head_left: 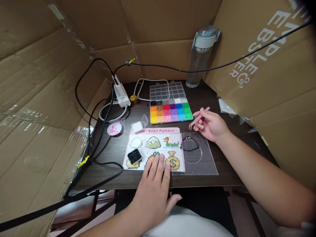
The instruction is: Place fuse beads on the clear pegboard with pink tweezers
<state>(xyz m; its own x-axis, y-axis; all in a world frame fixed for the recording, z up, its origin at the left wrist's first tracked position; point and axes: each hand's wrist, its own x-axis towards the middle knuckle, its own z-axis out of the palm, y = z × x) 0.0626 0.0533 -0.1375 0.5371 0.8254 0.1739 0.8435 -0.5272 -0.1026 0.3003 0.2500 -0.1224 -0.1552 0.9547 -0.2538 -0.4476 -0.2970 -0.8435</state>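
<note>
My left hand [154, 189] lies with fingers stretched out over the lower edge of the bead pattern sheet [158, 131]. Pink tweezers [199, 118] are held in my right hand [211, 126], their bent tips pointing down and left above the table. Below them is a clear pegboard [209, 161], partly beside the sheet. On it a ring of black beads [189, 150] forms a loop, with a thin clear circle [201, 158] around its lower right. A small box of black beads [134, 156] stands on the sheet, and an open box of white beads [137, 127] sits at its top left.
A sorted bead case [171, 112] stands open behind the sheet. Farther left are a white dish of pink beads [115, 129], a power strip [121, 93] and black cables [97, 158]. A water bottle [200, 59] stands at the back right. Cardboard walls [170, 59] enclose the table.
</note>
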